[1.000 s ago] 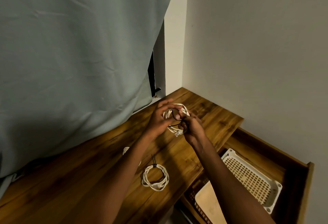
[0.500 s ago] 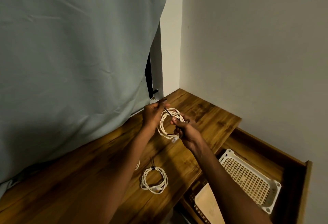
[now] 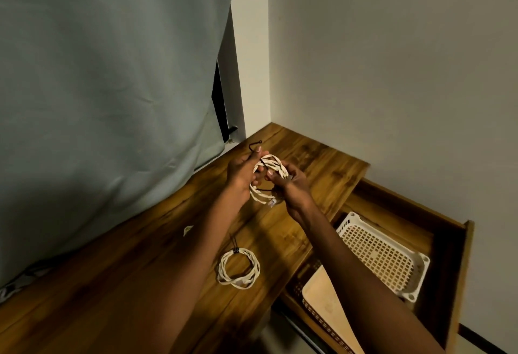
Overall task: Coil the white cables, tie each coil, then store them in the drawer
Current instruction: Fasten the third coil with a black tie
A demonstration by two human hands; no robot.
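Note:
Above the wooden desk (image 3: 145, 278) I hold a coiled white cable (image 3: 262, 198) between both hands. My left hand (image 3: 242, 170) pinches a thin black tie (image 3: 253, 146) whose bent end sticks up past my fingers, and the tie runs across the coil. My right hand (image 3: 290, 182) grips the coil's right side. A second white coil (image 3: 238, 268), bound with a black tie, lies flat on the desk nearer to me. The open wooden drawer (image 3: 451, 258) stands at the right.
Inside the drawer lie a white perforated basket (image 3: 381, 255) and a pale flat board (image 3: 325, 297). A grey-green curtain (image 3: 106, 87) hangs along the desk's left side. A small white scrap (image 3: 188, 230) sits on the desk by my left forearm.
Both hands have stayed at the coil. My left hand has drawn the black tie's end up and left, so it now sticks out above my fingers.

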